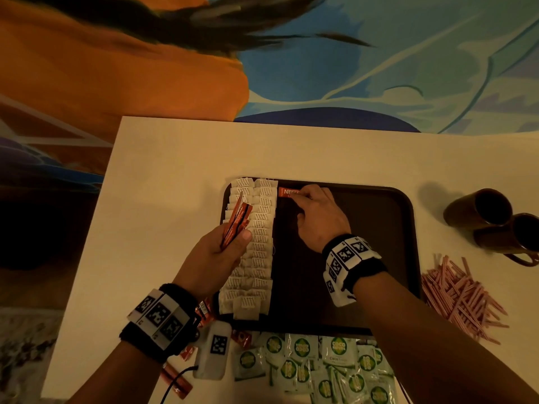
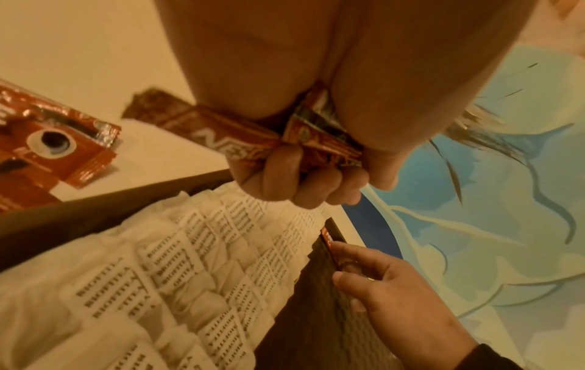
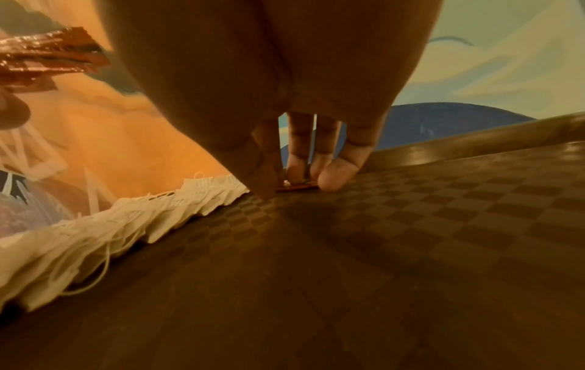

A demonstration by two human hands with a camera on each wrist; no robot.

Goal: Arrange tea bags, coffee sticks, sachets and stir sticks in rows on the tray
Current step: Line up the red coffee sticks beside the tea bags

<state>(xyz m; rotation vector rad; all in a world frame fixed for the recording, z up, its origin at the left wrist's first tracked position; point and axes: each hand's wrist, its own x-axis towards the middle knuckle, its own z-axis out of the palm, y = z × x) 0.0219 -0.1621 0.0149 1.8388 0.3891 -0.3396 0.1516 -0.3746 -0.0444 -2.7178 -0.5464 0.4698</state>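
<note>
The right hand (image 1: 318, 217) covers most of one coffee stick (image 1: 287, 192) and presses it with straight fingers on the tray (image 1: 379, 199). The left hand (image 1: 217, 252) clamps a bundle of coffee sticks (image 1: 236, 220), hiding some tea bags (image 1: 259, 243).

The dark tray (image 1: 379, 228) has open floor across its middle and right, from the tea bags (image 1: 256, 243) along its left side to its right rim. The right hand (image 1: 318, 217) and a coffee stick (image 1: 287, 192) fill the far left corner of that space. Stir sticks (image 1: 458, 295) and two mugs (image 1: 495, 223) crowd the table right of the tray; sachets (image 1: 320, 363) line the near edge.
</note>
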